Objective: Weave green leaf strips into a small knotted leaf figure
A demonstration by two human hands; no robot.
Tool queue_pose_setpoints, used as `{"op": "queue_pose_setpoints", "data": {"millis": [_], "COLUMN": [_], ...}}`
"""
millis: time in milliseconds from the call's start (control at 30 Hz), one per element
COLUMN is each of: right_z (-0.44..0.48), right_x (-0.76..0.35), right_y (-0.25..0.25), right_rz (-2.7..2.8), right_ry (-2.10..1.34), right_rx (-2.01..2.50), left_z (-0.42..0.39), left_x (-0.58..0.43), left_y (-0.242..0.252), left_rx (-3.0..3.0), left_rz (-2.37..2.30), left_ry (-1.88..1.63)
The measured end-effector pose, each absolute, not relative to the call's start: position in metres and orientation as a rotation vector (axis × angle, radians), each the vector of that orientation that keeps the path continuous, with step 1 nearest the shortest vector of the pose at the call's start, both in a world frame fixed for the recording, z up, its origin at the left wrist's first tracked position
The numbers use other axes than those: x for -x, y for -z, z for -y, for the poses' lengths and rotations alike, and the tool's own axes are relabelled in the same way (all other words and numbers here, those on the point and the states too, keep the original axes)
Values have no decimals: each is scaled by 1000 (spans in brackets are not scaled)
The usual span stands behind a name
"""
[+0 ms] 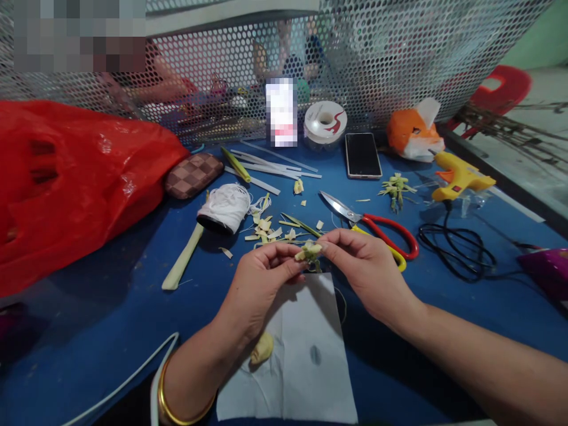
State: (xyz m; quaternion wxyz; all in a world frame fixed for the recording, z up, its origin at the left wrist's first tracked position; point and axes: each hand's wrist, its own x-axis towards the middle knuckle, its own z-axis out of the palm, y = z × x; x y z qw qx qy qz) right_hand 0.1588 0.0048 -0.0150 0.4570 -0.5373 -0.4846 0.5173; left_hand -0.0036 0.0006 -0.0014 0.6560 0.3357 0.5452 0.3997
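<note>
Above a white sheet of paper [310, 331], both hands meet at a small pale-green piece of folded leaf strips [310, 251]. My left hand [260, 281] pinches its left side between thumb and fingers. On the other side, the thumb and forefinger of my right hand [377, 278] close on its upper right edge. A pale yellow bud-like piece [262, 348] lies on the paper beside my left wrist. Leaf scraps [264, 228] are scattered just beyond my hands. Scissors [355, 216] with red handles lie past my right hand, partly over something with a yellow handle [399, 258].
White thread [226, 204], a pale stalk [184, 260], a checkered pouch [194, 175] and a red bag [89, 183] are left. Behind stand a ribbon spool [317, 133] and phone [362, 155]. Right: a yellow glue gun [459, 177], its black cord [457, 251] and a leaf figure [397, 188].
</note>
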Motion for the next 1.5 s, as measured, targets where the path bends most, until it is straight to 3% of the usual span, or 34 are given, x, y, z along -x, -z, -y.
{"op": "queue_pose_setpoints", "data": {"millis": [300,533,733,900,1233,1500], "right_z": [-7,-3,1,2,8,6], "right_x": [-157,-158,-157,-155,-151,-156], "right_y": [17,9,8,10,14,10], "right_rz": [921,1028,1467,1322,1504,1389], "right_ry": [-1374,-1489,-1207,-1290,-1055,-1217], "right_rx": [1282,1151,1261,1269,1282,1209], "left_z": [-1,1,2,1,3,3], "left_x": [5,4,4,5,5,5], "left_y": [1,-1,-4,3,6,4], "left_rx": [-666,-809,-960,-780,-798,-982], "left_rz": [-1213,-1249,-1303,-1217,-1205,-1250], "left_ry": [-910,-933,-974,-1029,-999,-995]}}
